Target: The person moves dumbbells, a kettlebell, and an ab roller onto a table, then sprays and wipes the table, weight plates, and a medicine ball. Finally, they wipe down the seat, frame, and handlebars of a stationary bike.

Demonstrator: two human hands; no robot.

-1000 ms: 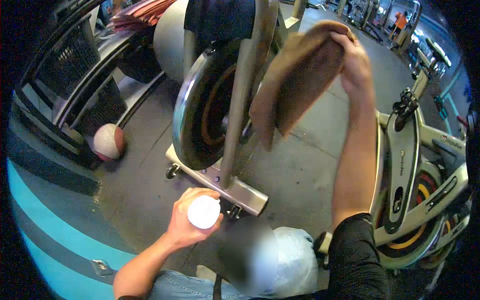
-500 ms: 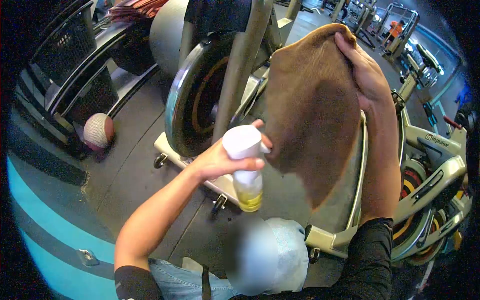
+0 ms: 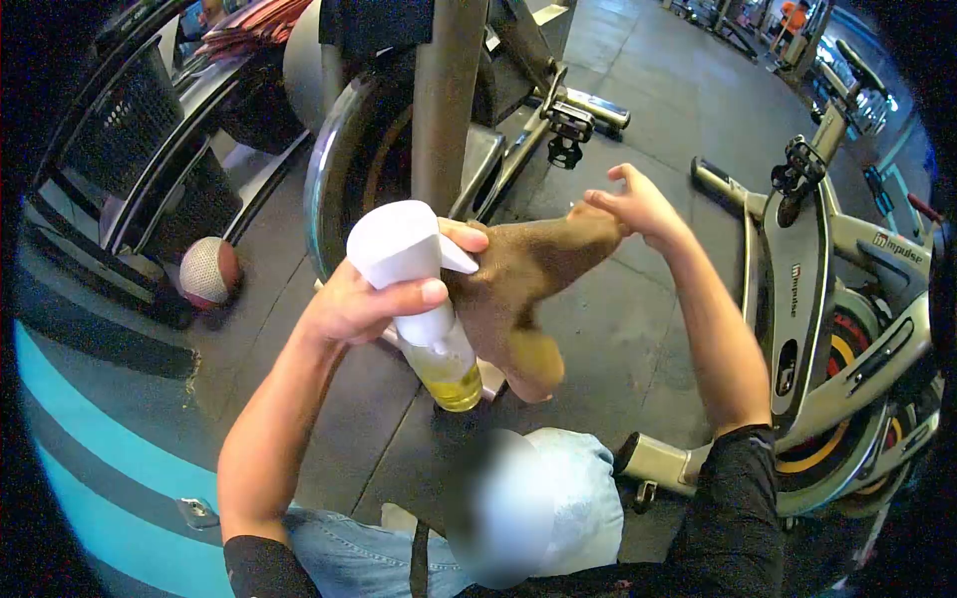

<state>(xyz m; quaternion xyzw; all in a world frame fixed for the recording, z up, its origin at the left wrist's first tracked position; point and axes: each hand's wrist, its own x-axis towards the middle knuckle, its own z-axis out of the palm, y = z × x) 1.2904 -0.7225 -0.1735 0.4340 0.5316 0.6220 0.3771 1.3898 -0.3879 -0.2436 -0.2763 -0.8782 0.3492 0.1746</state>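
Observation:
A white spray bottle (image 3: 397,249) with yellow liquid at its bottom is gripped in my left hand (image 3: 349,304), thumb and fingers wrapped round its neck. The brown cloth (image 3: 533,259) stretches between my two hands, its near end beside the bottle's nozzle and my left fingertips. At the cloth's far right corner, my right hand (image 3: 643,207) pinches the edge between thumb and fingers. A lower fold of the cloth hangs behind the bottle.
An exercise bike's flywheel (image 3: 334,169) and post stand just ahead. More bikes (image 3: 797,299) are on the right. A ball (image 3: 209,271) lies left on the dark floor (image 3: 638,339), near a rack with baskets (image 3: 130,120) and folded red cloths (image 3: 254,28).
My right hand has come down and left, and the cloth, earlier hanging spread out, is now bunched and stretched sideways. My left hand has shifted left with the bottle, near the cloth's other end.

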